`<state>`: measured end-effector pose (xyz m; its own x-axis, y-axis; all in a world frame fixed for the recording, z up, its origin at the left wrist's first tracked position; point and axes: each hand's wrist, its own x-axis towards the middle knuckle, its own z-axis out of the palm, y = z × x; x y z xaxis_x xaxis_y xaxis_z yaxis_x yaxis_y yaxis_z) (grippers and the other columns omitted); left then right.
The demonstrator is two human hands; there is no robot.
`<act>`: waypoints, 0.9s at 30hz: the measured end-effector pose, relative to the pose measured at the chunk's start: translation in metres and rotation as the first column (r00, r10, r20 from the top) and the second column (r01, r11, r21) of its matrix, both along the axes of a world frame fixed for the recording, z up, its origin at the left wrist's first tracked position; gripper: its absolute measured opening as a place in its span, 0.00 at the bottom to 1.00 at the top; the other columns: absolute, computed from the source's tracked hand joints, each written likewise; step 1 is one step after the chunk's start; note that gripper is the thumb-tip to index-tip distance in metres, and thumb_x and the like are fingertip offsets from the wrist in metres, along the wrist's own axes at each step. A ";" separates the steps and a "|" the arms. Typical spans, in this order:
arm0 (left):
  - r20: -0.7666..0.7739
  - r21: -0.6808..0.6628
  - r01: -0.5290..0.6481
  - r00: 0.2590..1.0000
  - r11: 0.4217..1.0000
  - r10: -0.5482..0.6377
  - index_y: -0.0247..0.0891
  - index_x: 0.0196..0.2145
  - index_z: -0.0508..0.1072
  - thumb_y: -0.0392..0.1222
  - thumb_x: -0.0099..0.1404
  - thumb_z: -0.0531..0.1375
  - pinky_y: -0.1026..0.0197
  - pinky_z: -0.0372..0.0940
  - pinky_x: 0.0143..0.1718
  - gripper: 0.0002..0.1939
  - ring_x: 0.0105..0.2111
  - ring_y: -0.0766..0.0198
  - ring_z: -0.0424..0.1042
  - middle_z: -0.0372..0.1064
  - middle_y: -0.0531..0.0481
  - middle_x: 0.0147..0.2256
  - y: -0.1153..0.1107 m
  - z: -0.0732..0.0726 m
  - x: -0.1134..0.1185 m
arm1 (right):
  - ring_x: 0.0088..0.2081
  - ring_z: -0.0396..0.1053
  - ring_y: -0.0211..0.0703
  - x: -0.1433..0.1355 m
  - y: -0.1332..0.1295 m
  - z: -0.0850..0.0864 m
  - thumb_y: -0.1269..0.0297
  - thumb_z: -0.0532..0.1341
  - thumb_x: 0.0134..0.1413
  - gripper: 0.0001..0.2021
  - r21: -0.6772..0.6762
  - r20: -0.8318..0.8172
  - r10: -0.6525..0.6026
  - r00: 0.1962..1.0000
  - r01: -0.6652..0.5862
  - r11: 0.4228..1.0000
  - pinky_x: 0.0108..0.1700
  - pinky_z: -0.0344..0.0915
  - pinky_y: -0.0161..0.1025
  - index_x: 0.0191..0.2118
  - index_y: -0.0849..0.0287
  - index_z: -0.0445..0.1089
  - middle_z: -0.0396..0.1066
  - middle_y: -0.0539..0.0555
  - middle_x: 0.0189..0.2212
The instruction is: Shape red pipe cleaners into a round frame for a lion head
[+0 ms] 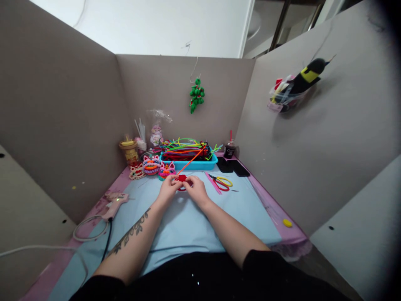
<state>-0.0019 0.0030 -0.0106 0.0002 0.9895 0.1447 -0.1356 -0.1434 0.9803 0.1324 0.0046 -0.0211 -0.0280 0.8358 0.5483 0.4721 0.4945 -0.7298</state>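
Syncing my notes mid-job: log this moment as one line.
left hand: fingers on red piece | right hand: fingers on same piece | glue gun: lying at left, unheld | blue tray: beyond hands, holding colored stems

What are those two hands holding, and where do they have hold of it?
A small red piece, pinched at its sides between the left hand and right hand.

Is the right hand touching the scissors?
Apart. The head view shows blue cloth between the right hand and the scissors, which lie to its right.
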 end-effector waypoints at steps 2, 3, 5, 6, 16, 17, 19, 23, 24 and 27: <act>-0.014 0.015 0.002 1.000 1.000 -0.002 0.36 0.36 0.64 0.41 0.44 0.65 0.63 0.62 0.30 0.21 0.23 0.65 0.70 0.70 0.54 0.21 0.001 -0.001 0.000 | 0.30 0.63 0.38 0.000 0.000 0.000 0.66 0.57 0.47 0.03 -0.014 -0.014 -0.001 1.000 0.001 1.000 0.34 0.60 0.35 0.27 0.58 0.66 0.67 0.49 0.25; -0.023 0.023 0.000 1.000 1.000 0.000 0.36 0.36 0.64 0.41 0.45 0.65 0.63 0.62 0.30 0.21 0.23 0.65 0.70 0.70 0.54 0.21 0.002 -0.001 0.000 | 0.30 0.63 0.38 0.000 0.000 0.000 0.66 0.56 0.47 0.03 -0.022 -0.021 -0.001 1.000 0.000 1.000 0.34 0.60 0.35 0.27 0.58 0.65 0.67 0.49 0.25; -0.048 0.035 -0.006 0.999 0.999 0.008 0.36 0.36 0.64 0.41 0.44 0.65 0.63 0.62 0.30 0.21 0.24 0.65 0.70 0.70 0.54 0.20 0.003 -0.003 0.000 | 0.29 0.63 0.38 -0.001 0.000 0.000 0.67 0.56 0.47 0.02 -0.039 -0.028 -0.006 1.000 0.005 0.999 0.33 0.60 0.34 0.27 0.58 0.65 0.67 0.49 0.25; -0.061 0.040 -0.009 0.998 0.999 0.011 0.36 0.35 0.64 0.41 0.44 0.65 0.63 0.62 0.30 0.20 0.24 0.65 0.70 0.69 0.55 0.20 0.004 -0.004 0.000 | 0.28 0.63 0.38 -0.001 0.000 0.000 0.68 0.55 0.47 0.02 -0.043 -0.023 -0.009 1.000 0.008 0.999 0.33 0.60 0.34 0.27 0.58 0.64 0.67 0.48 0.25; -0.019 0.034 -0.034 0.999 0.999 0.035 0.36 0.36 0.63 0.42 0.44 0.65 0.62 0.63 0.32 0.21 0.26 0.63 0.72 0.70 0.54 0.21 0.002 0.000 -0.001 | 0.31 0.65 0.39 0.005 0.003 -0.003 0.66 0.55 0.50 0.05 -0.003 0.033 -0.014 0.999 0.014 1.000 0.35 0.61 0.35 0.32 0.57 0.67 0.69 0.51 0.30; 0.003 0.021 -0.042 0.999 0.999 0.042 0.36 0.36 0.63 0.42 0.44 0.65 0.61 0.63 0.32 0.22 0.26 0.62 0.72 0.70 0.54 0.21 0.002 0.001 -0.002 | 0.31 0.65 0.39 0.007 0.003 -0.002 0.67 0.55 0.50 0.05 -0.011 0.045 -0.017 0.999 0.017 1.000 0.35 0.61 0.35 0.33 0.57 0.67 0.70 0.51 0.31; 0.035 -0.001 -0.048 0.998 0.999 0.048 0.36 0.36 0.63 0.42 0.43 0.65 0.61 0.63 0.33 0.22 0.26 0.62 0.73 0.70 0.54 0.21 0.002 0.001 -0.002 | 0.31 0.66 0.39 0.010 0.004 -0.001 0.68 0.55 0.50 0.06 -0.038 0.078 -0.017 0.997 0.020 0.999 0.35 0.61 0.35 0.34 0.57 0.68 0.70 0.51 0.31; 0.042 -0.020 -0.033 0.999 0.999 0.034 0.35 0.36 0.64 0.42 0.43 0.66 0.60 0.64 0.33 0.22 0.26 0.62 0.73 0.70 0.53 0.22 0.003 0.000 -0.002 | 0.33 0.66 0.40 0.014 0.006 0.001 0.70 0.55 0.50 0.06 -0.053 0.142 0.009 0.990 -0.002 0.999 0.37 0.61 0.36 0.30 0.57 0.69 0.70 0.51 0.29; 0.030 -0.021 -0.030 0.999 0.999 0.031 0.35 0.36 0.64 0.42 0.43 0.66 0.60 0.63 0.33 0.22 0.26 0.62 0.73 0.71 0.53 0.22 0.003 -0.001 -0.001 | 0.34 0.66 0.40 0.015 0.006 0.001 0.71 0.55 0.50 0.06 -0.048 0.150 0.014 0.989 -0.006 0.999 0.38 0.61 0.36 0.30 0.57 0.69 0.70 0.51 0.29; -0.010 -0.016 -0.022 1.000 1.000 0.022 0.35 0.36 0.64 0.41 0.44 0.66 0.62 0.63 0.32 0.22 0.25 0.63 0.72 0.71 0.53 0.21 0.003 -0.002 0.000 | 0.34 0.65 0.40 0.015 0.008 0.001 0.72 0.54 0.51 0.07 -0.042 0.159 0.006 0.987 0.001 0.999 0.39 0.60 0.36 0.30 0.58 0.69 0.69 0.52 0.29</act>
